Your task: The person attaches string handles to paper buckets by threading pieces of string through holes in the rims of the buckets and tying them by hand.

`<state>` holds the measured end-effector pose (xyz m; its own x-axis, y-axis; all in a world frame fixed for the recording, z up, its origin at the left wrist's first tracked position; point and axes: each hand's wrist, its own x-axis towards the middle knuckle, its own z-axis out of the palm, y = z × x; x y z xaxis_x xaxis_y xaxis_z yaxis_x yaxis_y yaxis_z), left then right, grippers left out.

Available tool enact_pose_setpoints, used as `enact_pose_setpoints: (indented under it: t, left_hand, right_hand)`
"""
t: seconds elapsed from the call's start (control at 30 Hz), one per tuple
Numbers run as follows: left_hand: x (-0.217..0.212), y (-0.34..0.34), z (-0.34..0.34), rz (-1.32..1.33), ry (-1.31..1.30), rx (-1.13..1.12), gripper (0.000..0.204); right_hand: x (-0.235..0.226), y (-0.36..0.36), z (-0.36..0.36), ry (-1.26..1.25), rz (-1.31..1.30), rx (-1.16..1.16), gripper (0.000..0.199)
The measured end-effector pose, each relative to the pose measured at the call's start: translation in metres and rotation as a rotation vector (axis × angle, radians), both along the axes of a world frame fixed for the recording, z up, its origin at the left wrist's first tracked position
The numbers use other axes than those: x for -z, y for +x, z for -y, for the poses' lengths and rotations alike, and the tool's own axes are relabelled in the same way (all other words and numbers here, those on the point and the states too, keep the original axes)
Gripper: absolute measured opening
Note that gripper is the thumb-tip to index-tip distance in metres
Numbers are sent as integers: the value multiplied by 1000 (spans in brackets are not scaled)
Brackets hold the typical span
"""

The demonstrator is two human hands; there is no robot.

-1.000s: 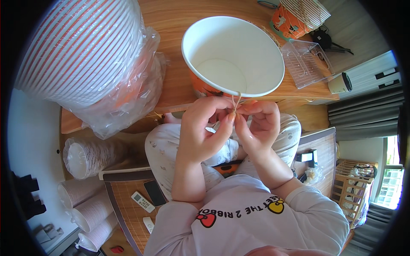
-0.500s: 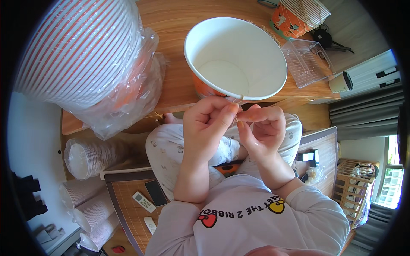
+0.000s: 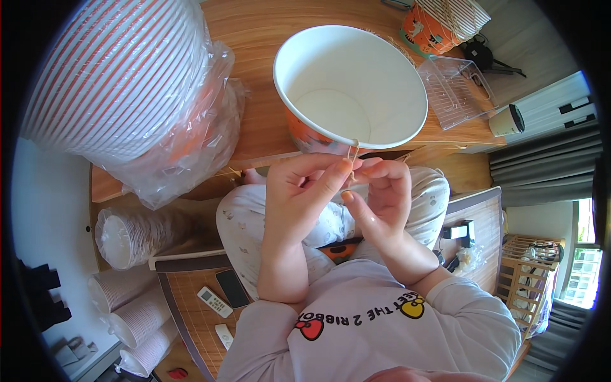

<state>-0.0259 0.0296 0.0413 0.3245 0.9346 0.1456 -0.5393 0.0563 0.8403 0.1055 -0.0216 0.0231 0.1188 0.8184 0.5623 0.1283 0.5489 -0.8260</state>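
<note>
A large white paper bucket (image 3: 350,76) with an orange printed outside stands at the table's near edge, its mouth tilted toward me. A thin tan string (image 3: 356,150) loops over the near rim and hangs down to my fingers. My left hand (image 3: 296,197) is closed, pinching the string between thumb and forefinger just below the rim. Close beside it, my right hand (image 3: 386,197) has its thumb apart from the curled fingers, near the string's lower end. Whether a right fingertip touches the string is hard to see.
At left, a tall stack of nested buckets (image 3: 121,70) lies in clear plastic. A clear tray (image 3: 455,92), a lidded cup (image 3: 507,120) and another orange bucket stack (image 3: 439,28) stand at right. Bagged cup stacks (image 3: 140,312), a remote (image 3: 215,302) and a phone (image 3: 232,288) lie lower left.
Both hands have dropped slightly away from the rim, showing more of the string. My right thumb has parted from the forefinger. The bucket has hardly moved.
</note>
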Motion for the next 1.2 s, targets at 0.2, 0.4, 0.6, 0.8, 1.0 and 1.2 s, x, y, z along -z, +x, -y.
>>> enact_pose_setpoints:
  t: [0.2, 0.4, 0.6, 0.8, 1.0, 1.2]
  left_hand:
    - [11, -14, -8, -290, 268, 73, 20]
    - [3, -5, -1, 12, 30, 175, 19]
    - [2, 3, -3, 214, -56, 69, 15]
    - [-5, 6, -1, 29, 28, -71, 13]
    - [20, 7, -9, -237, 524, -740, 10]
    - [29, 18, -31, -386, 722, -721, 91]
  right_hand:
    - [-3, 2, 4, 19, -34, -35, 42]
    - [1, 2, 6, 22, -3, 2, 42]
    - [-7, 1, 4, 179, 93, -20, 41]
    - [-4, 5, 6, 265, 397, 58, 31]
    - [-12, 8, 9, 204, 106, -48, 35]
    - [-27, 50, 14, 238, 364, 280, 22]
